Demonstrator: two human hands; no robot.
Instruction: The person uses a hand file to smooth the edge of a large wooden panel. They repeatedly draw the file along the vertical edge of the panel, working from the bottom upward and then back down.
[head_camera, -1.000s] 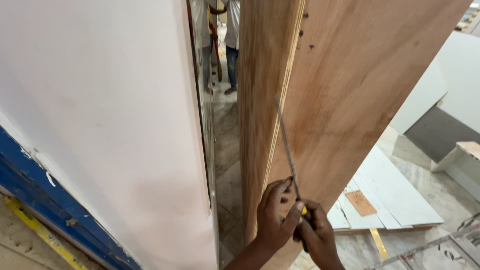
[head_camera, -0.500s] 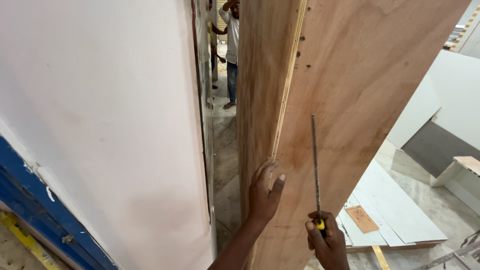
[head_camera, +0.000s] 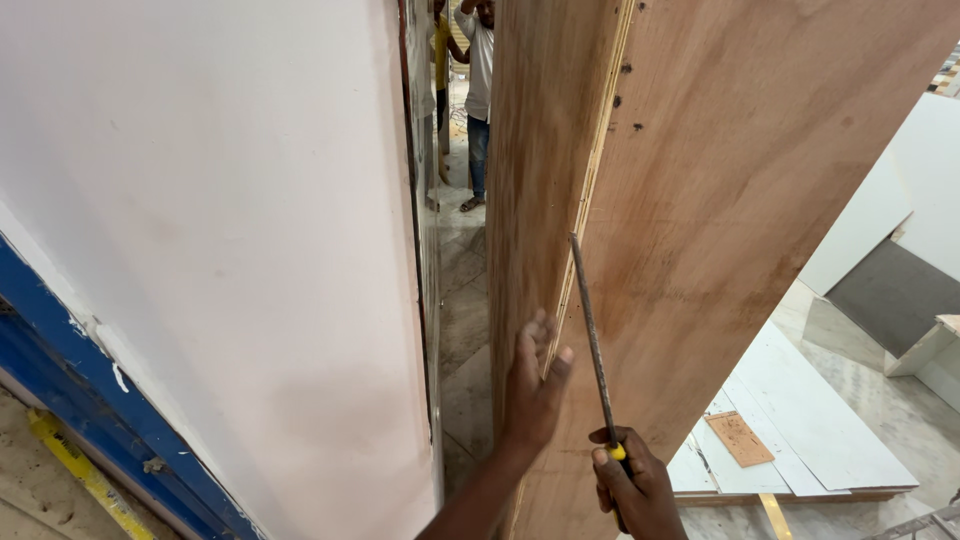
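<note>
Closest to me, at the bottom of the view, my right hand (head_camera: 630, 485) is clenched around the yellow-and-black handle of a long metal file (head_camera: 592, 340). The file's thin grey blade rises almost straight up from my fist and lies against the face of a tall plywood panel (head_camera: 740, 220), just beside its front edge. I judge the file is held upright so that its length runs along that edge.

Just left of it, my left hand (head_camera: 535, 385) is open and grips nothing. Its palm and spread fingers press flat on the panel's edge (head_camera: 590, 200), where pale layers of ply show as thin stripes. I judge this hand steadies the standing board.

The plywood is reddish brown with a few small dark holes near the top. It stands upright, leaning slightly, and fills the right half of the view.

To the left stands a big white board (head_camera: 220, 230), smooth and matt, with a blue strip (head_camera: 90, 400) along its lower side and a yellow band (head_camera: 80, 465) below that. A narrow gap separates the white board from the plywood.

Lower right, beyond the plywood, flat white sheets (head_camera: 800, 440) lie stacked on the grey stone floor (head_camera: 880, 400), with a small brown piece (head_camera: 738, 438) on top.

Farthest away, through the gap, a person in a white shirt and jeans (head_camera: 480, 100) stands on the floor, well apart from me.
</note>
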